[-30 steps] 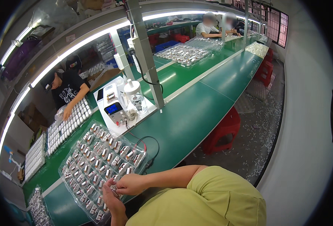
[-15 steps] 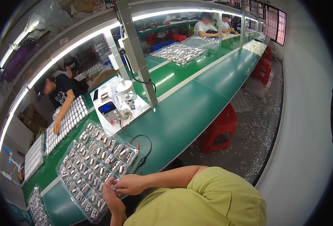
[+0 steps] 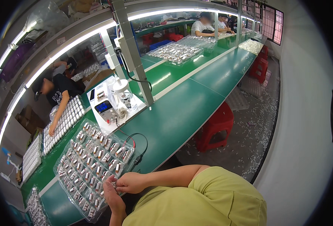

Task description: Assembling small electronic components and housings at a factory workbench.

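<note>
A clear plastic tray lies tilted across the near part of the green bench, its pockets filled with small silver cylinders that have orange-brown parts. Over its near right edge my two hands meet. My left hand is closed, its fingertips pinched up against the right hand's fingers. My right hand is closed too, thumb and fingers drawn together beside the left fingertips. Whatever sits between them is hidden by the fingers and too small to name.
Beyond the tray, a power supply with a blue display stands on a white board; its red and black leads reach beside the tray. A bench post rises behind. Across the bench a co-worker's arm extends over white-filled trays. Red stools stand right.
The whole view has shifted slightly, moving the bench a little leftward. My hands stay together at the tray's edge with nearly the same grip.
</note>
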`<state>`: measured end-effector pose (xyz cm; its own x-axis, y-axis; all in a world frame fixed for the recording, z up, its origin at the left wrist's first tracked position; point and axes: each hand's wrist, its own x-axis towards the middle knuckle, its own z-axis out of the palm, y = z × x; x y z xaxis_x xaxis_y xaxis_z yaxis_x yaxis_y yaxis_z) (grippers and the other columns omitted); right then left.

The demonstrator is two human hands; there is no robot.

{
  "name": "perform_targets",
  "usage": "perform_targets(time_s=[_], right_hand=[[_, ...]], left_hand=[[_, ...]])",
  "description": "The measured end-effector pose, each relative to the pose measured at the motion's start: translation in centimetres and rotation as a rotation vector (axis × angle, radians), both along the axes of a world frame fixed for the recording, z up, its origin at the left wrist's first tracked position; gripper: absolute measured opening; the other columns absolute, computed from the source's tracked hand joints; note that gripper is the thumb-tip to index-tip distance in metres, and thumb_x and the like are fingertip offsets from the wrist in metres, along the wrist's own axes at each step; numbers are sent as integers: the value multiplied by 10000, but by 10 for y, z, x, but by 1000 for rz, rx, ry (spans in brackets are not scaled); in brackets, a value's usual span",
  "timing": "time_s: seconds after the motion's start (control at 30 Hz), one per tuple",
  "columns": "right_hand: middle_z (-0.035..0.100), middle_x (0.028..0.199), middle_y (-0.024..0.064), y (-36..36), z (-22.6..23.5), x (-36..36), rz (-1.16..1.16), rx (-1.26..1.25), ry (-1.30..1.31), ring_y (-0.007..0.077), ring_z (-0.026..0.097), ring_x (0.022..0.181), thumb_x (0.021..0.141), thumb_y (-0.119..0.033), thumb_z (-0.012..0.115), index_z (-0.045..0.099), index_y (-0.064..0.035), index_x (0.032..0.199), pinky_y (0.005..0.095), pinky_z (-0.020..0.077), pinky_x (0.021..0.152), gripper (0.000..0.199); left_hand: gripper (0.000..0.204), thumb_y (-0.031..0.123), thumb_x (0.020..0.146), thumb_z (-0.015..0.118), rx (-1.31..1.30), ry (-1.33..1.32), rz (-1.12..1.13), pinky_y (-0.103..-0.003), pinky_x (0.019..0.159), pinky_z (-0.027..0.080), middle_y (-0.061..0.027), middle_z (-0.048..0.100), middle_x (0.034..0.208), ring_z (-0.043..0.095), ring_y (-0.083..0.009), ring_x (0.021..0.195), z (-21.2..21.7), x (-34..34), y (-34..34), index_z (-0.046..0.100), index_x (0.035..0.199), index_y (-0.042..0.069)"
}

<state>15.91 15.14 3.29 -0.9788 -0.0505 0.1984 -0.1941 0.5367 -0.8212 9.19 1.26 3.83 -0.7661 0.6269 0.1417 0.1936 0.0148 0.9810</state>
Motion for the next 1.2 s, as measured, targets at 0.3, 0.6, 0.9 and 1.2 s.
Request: perform_targets(time_s=[0.3,0.6,0.9,1.2], right_hand=[[579,708,163,-2,3,1,-3,21,31,387,576,707,916,-263,550,538,-37,782,453,427,613,263],[602,741,166,-6,-7,-8,-35,45,25,392,583,722,911,-246,554,554,-32,800,449,438,617,240],[625,796,191,-10,-5,-8,6,-2,16,404,600,770,891,-237,570,592,-39,851,444,464,651,203],[627,751,9,44,19,-13,-111,-393,-175,79,522,697,963,-224,520,674,1,861,260,440,635,292]], left_hand=[[453,355,1037,333,20,45,-10,-303,882,353,-64,504,1029,461,-153,971,-2,1,-1,539,1181,-22],[446,333,1042,322,44,163,-16,-315,910,356,-89,507,1039,471,-175,985,-9,-7,-1,538,1170,-36],[418,295,1036,343,30,327,15,-321,902,375,-101,503,1059,495,-189,988,-6,0,-4,538,1176,-47],[387,329,1026,410,74,85,120,-234,818,382,-8,551,1128,472,-76,878,-21,-53,-19,519,1265,44]])
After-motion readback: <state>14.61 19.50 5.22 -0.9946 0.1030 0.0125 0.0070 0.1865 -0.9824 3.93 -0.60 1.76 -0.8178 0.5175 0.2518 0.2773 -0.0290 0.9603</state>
